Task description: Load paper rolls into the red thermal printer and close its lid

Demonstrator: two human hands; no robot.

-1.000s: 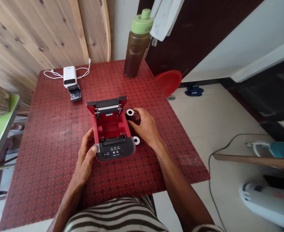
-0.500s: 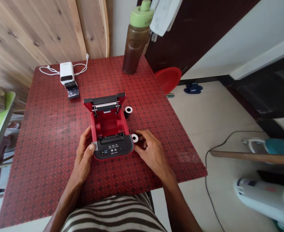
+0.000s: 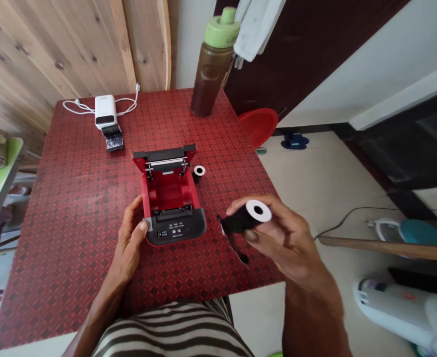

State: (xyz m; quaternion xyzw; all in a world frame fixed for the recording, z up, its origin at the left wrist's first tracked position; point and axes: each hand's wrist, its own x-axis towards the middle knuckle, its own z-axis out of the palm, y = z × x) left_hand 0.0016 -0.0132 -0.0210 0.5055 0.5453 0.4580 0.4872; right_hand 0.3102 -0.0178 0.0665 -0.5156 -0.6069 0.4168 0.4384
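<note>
R hand (image 3: 292, 243): fingers closed round a black cylindrical roll w/ a white ring-shaped end & dark centre (image 3: 241, 218), thumb on the near side, other fingers round the far side. Roll's tilted, white end up & to the R, held to the R of the printer, well apart from it. A loose black strip (image 3: 236, 249) hangs off its L end.

L hand (image 3: 129, 243): grips the front L corner of a red-and-black boxy plastic printer (image 3: 177, 229), thumb on the grey corner piece, other fingers along the L side wall. Printer sits flat on the red-and-dark diamond-patterned tabletop (image 3: 73, 248). Its black-and-red hinged lid (image 3: 164, 154) is tipped up at the back, w/ a pale roller bar across the inside. Red bay (image 3: 168, 191) is open to view, curved inner walls & floor showing, black parts along the front edge. Front panel: small display, white print & btns, too small to read.

2nd black roll w/ white ring end (image 3: 197, 177) stands just beside the printer's R side, toward the back. Far L: small white plastic device (image 3: 105, 108), crumpled-looking black strip (image 3: 114, 140) at its near end, white cable (image 3: 137, 88) behind. Far edge: brown translucent bottle w/ light-green cap (image 3: 211, 74), upright, darker toward the bottom; contents unclear.
</note>
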